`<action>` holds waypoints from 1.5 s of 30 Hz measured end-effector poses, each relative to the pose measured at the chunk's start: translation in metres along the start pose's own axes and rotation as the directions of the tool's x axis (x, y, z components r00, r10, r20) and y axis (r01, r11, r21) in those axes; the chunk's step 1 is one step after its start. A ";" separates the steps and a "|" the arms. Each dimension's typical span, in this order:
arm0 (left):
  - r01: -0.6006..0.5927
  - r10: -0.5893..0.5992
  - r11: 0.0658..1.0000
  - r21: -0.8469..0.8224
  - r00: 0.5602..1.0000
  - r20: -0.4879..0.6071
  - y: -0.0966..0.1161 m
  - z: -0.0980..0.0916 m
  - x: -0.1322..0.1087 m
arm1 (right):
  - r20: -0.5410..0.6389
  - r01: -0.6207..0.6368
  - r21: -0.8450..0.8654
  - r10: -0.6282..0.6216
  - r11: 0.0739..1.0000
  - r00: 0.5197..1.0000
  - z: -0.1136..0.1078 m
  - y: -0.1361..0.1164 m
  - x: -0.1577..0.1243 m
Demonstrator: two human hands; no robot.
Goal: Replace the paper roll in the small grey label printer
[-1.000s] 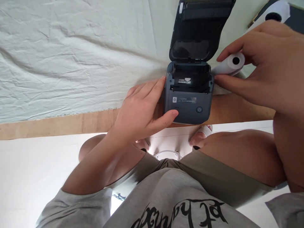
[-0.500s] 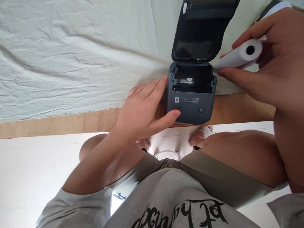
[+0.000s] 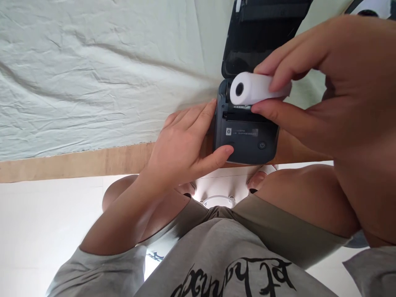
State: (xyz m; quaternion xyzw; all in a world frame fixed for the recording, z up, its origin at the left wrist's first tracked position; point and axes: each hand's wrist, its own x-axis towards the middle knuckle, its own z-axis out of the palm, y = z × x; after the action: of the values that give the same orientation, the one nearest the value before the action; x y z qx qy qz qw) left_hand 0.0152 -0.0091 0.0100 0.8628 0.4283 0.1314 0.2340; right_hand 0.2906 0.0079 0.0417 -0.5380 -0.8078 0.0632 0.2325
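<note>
A small dark grey printer (image 3: pixel 247 140) stands at the table's near edge with its lid (image 3: pixel 262 33) swung up and back. My left hand (image 3: pixel 185 144) grips the printer's left side, fingers along its flank and thumb on the front face. My right hand (image 3: pixel 324 82) pinches a white paper roll (image 3: pixel 253 88) between fingers and thumb. The roll lies sideways just above the printer's open paper bay, its hollow core facing left.
A wrinkled pale green cloth (image 3: pixel 93 82) covers most of the wooden table (image 3: pixel 77 163). Another white roll (image 3: pixel 369 9) shows at the top right corner. My knees and grey shirt fill the lower view above a white floor.
My right hand has swung the paper roll leftward and turned it, from beside the printer's right side to over the open bay. My left hand has kept its hold.
</note>
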 end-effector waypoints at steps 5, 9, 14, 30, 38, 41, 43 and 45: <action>-0.020 0.020 1.000 -0.003 1.000 -0.010 0.002 0.000 0.000 | 0.015 -0.061 -0.008 0.061 0.998 0.998 0.001 -0.006 0.011; -0.011 0.010 1.000 -0.008 1.000 -0.009 0.002 -0.001 -0.001 | 0.044 -0.063 -0.017 0.064 0.998 0.997 0.000 -0.006 0.009; 0.012 -0.012 1.000 0.002 1.000 0.018 0.003 -0.001 -0.001 | 0.019 -0.019 -0.053 0.020 0.998 1.000 0.002 -0.006 0.008; 0.020 -0.020 1.000 -0.012 1.000 0.006 0.004 -0.001 0.000 | -0.033 0.005 0.081 -0.002 0.997 0.999 0.004 -0.006 0.002; -0.030 0.013 0.970 -0.240 0.997 -0.070 0.003 -0.008 0.004 | -0.099 0.330 0.082 -0.322 0.940 0.942 0.002 -0.016 -0.016; -0.013 -0.026 0.949 -0.315 0.993 -0.119 0.006 -0.007 0.010 | -0.099 0.411 0.095 -0.402 0.907 0.910 0.003 -0.011 -0.019; -0.023 -0.024 0.948 -0.317 0.989 -0.147 0.008 -0.005 0.014 | -0.105 0.437 0.103 -0.427 0.893 0.898 0.004 -0.006 -0.021; -0.015 -0.030 0.952 -0.306 0.989 -0.143 0.011 -0.003 0.018 | -0.092 0.447 0.127 -0.438 0.885 0.894 0.006 -0.003 -0.023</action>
State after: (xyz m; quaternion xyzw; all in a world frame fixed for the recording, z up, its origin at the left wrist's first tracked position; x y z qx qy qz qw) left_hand 0.0322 0.0008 0.0186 0.8027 0.4220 0.2580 0.3333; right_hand 0.2928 -0.0131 0.0303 -0.3229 -0.8950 0.0507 0.3036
